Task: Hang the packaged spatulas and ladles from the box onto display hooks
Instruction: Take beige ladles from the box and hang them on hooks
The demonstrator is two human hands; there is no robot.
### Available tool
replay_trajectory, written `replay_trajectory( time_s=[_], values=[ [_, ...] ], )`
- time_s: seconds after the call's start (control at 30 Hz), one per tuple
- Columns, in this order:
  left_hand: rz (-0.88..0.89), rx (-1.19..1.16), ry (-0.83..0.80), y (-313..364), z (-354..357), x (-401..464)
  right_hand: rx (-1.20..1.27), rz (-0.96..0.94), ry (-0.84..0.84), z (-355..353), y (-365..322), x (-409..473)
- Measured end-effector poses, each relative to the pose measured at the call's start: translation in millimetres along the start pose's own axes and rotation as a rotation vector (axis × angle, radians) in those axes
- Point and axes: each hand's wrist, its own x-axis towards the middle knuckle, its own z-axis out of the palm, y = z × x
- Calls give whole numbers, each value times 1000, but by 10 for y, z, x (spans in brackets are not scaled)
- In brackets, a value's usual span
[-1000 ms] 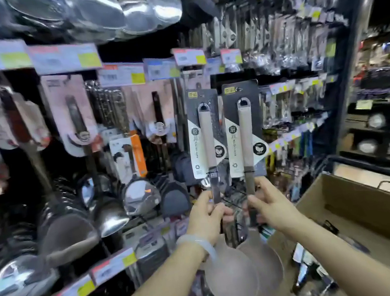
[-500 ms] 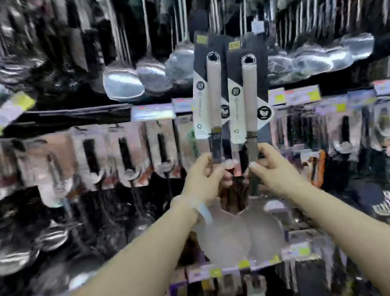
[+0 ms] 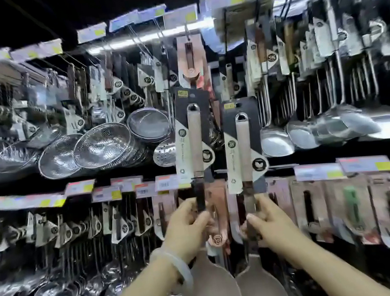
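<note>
Both packaged ladles now stand apart, where half a second ago they overlapped side by side, and the left one sits higher than the right. The left ladle [image 3: 195, 147] is held upright, its dark card reaching up toward a pink-carded utensil [image 3: 190, 60] hanging from a hook above. The left hand [image 3: 187, 226] grips its dark stem just under the card, fingers curled round it; a pale bracelet [image 3: 177, 263] circles that wrist. The right ladle [image 3: 244, 148] stands just beside it, lower, and the right hand [image 3: 267, 223] pinches its stem between thumb and curled fingers. Both beige bowls hang below the hands, nearly touching. Behind, steel strainers [image 3: 102, 148] hang to the left, steel ladles [image 3: 331, 126] to the right, with price tags [image 3: 364, 164] along the rails.
</note>
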Motion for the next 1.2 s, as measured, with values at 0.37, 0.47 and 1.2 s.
replay_trajectory(
  time_s=[0.37, 0.47, 1.2],
  values=[
    [-7, -59, 55, 339, -588, 841, 163, -24, -29, 107, -788, 892],
    [49, -76, -17, 617, -502, 1204, 147, -64, -13, -149, -1064, 1246],
    [203, -155, -308, 1006, -444, 2850, 98, -113, 238, -764, -1742, 2835]
  ],
)
